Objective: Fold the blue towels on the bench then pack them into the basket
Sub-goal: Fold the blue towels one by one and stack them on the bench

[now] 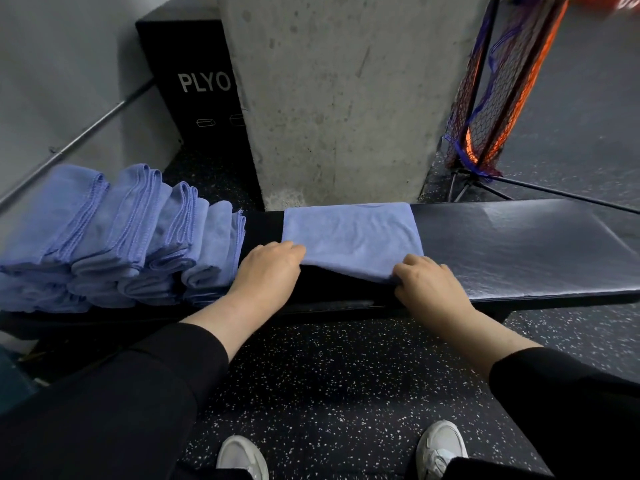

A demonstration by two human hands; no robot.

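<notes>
A blue towel (353,237) lies spread on the black padded bench (526,244), its near edge lifted off the pad. My left hand (268,268) grips the towel's near left corner. My right hand (427,280) pinches the near right corner. At the bench's left end, several folded blue towels (121,237) stand in leaning stacks. No basket is in view.
A concrete pillar (346,98) rises right behind the bench. A black box marked PLYO (197,84) stands to its left, with a metal bar (79,133) leaning beside it. A folded net frame (498,84) stands at the right. Speckled rubber floor (329,375) and my white shoes lie below.
</notes>
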